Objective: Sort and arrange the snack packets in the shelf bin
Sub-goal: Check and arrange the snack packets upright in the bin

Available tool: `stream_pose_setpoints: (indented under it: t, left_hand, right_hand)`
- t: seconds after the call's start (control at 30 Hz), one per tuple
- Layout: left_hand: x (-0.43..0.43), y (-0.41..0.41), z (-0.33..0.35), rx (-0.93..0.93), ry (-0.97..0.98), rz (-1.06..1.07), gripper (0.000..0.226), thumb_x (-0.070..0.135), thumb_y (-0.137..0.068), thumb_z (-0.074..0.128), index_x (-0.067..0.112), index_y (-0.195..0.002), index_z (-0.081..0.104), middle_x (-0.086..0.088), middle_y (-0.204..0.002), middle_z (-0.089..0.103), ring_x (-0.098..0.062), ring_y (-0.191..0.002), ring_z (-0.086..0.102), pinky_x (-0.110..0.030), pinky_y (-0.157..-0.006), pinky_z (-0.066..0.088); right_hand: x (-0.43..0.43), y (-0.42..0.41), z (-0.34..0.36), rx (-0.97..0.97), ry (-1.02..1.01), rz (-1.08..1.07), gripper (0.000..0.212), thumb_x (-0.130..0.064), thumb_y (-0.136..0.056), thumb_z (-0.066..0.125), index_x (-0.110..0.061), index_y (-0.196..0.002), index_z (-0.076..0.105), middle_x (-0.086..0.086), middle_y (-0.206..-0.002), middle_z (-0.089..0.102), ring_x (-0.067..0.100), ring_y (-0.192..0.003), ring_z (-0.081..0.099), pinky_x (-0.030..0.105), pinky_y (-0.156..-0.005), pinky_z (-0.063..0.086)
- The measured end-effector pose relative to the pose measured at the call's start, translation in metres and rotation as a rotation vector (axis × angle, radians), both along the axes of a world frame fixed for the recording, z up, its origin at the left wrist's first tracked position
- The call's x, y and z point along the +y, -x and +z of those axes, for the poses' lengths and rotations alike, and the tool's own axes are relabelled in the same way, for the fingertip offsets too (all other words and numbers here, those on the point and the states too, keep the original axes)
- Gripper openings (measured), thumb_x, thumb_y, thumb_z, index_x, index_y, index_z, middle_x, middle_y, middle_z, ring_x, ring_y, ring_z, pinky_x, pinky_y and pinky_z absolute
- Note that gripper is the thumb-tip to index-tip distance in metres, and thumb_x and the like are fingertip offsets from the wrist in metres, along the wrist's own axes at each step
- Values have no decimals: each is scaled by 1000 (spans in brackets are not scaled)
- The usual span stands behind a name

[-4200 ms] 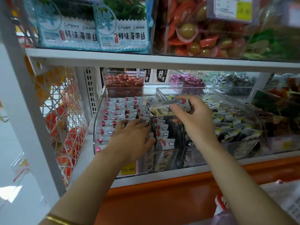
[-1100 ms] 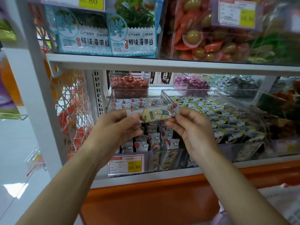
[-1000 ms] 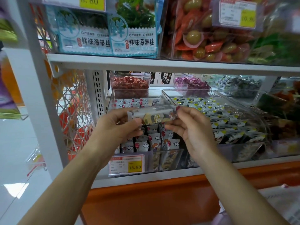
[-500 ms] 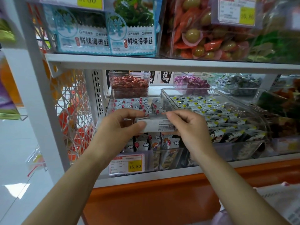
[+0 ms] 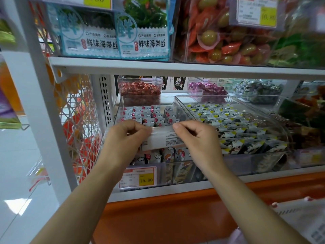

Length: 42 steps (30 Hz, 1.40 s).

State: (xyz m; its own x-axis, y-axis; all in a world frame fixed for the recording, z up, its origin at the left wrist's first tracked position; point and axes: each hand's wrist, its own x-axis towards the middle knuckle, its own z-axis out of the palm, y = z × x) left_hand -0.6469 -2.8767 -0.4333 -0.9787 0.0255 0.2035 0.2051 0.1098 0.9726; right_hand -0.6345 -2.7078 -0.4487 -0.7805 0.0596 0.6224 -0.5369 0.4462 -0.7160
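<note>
Facing a white shelf (image 5: 175,67), with the clear shelf bin (image 5: 147,98) at its left end and a second clear bin (image 5: 211,96) just beside it on the right. Both hands up at the shelf bin: left hand (image 5: 123,140) with fingers curled over one end of a long snack packet (image 5: 163,138), right hand (image 5: 198,138) pinching the other end with bent fingers. Holding it level over the front half of the shelf bin, above the rows of small red-and-white packets (image 5: 140,113) standing inside. Turned over since a second ago: then the yellow cartoon face, now the white back with fine print. Same two-handed grip as before, a little lower. Below, on the bin's front, a price tag (image 5: 137,177) reading 15.80.
</note>
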Motion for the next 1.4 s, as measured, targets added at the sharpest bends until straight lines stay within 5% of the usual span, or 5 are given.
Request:
stream_pose_setpoints:
  t: [0.2, 0.37, 0.9, 1.1, 1.4]
  left_hand:
    - [-3, 11, -3, -85, -244, 21, 23, 18, -87, 61, 3, -69, 64, -9, -97, 63, -19, -82, 66, -22, -58, 56]
    - [8, 12, -1, -27, -223, -100, 23, 24, -93, 51, 13, -103, 68, -13, -100, 66, -21, -92, 67, -23, -68, 57]
    - [47, 71, -22, 321, 1513, -355, 53, 39, -99, 14, 14, -141, 35, -1, -155, 22, -17, -144, 10, -59, -111, 11]
    - [35, 50, -24, 279, 1425, -286, 66, 56, -92, 7, 24, -145, 28, 6, -155, 20, -12, -144, 5, -55, -111, -4]
    - [20, 25, -25, 336, 1409, -237, 60, 54, -93, 10, 27, -143, 31, 9, -152, 24, -13, -144, 6, -55, -114, 1]
  right_hand:
    - [10, -1, 7, -194, -35, 238, 48, -14, -84, 67, -33, -126, 53, -8, -128, 59, 7, -112, 59, 30, -96, 49]
    - [17, 5, 14, -91, 79, 57, 31, -15, -84, 64, -19, -114, 61, -5, -95, 65, 6, -71, 68, 18, -56, 55]
    - [34, 25, 11, -46, 300, -198, 19, -19, -86, 65, -20, -100, 53, 7, -111, 58, 6, -56, 66, 19, -52, 53]
    - [31, 36, 19, -38, 48, -208, 24, -20, -83, 68, -12, -102, 55, 4, -96, 61, 23, -82, 64, 47, -74, 54]
    - [-4, 82, 27, -297, -698, -64, 42, -25, -82, 70, -9, -118, 55, 10, -119, 59, 23, -107, 56, 31, -84, 44]
